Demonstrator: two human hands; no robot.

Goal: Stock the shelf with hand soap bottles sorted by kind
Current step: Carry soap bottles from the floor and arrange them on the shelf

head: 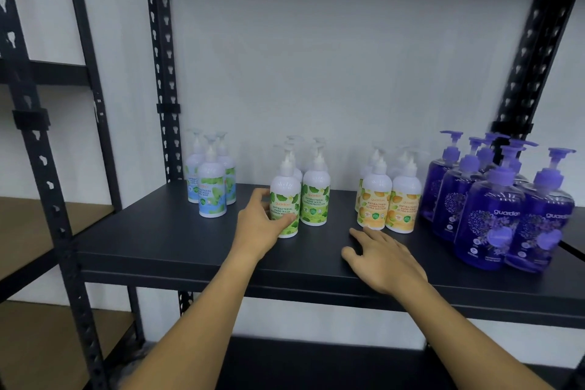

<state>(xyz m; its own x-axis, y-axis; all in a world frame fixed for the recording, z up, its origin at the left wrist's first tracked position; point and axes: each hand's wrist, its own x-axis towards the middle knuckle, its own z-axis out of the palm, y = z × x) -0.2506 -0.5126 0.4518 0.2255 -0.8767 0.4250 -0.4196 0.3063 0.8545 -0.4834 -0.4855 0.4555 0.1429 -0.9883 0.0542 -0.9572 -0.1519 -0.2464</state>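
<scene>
Four groups of pump bottles stand on the black metal shelf (177, 231). The left hand (264, 225) grips the front green-labelled white plastic bottle (285, 203) mid-shelf. The right hand (384, 258), fingers spread flat, rests near the front edge, fingertips touching the front orange-labelled white bottle (375, 203). Purple bottles (489, 218) crowd the right end; blue-labelled ones (212, 190) stand toward the back left corner.

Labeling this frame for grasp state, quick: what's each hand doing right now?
Left hand: gripping the front green-label bottle, which stands on the shelf.
Right hand: open, fingers spread flat on the shelf, holding nothing.
</scene>
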